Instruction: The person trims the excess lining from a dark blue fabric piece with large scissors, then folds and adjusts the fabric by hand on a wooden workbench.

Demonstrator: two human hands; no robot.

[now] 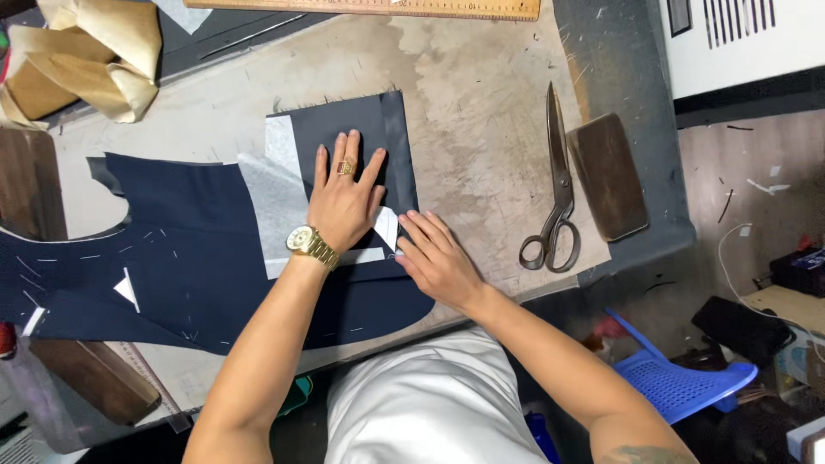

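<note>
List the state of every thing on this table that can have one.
Left hand: flat, pressing the dark patch.
Right hand: fingertips on the patch's lower edge.
Dark patch: flat over white lining.
Navy cloth: spread out, chalk-marked.
Scissors: shut, lying free.
Wooden block: lying flat.

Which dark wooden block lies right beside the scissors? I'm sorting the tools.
The wooden block right of the scissors, near the table's right edge. The other block sits at the lower left, far from the scissors.
</note>
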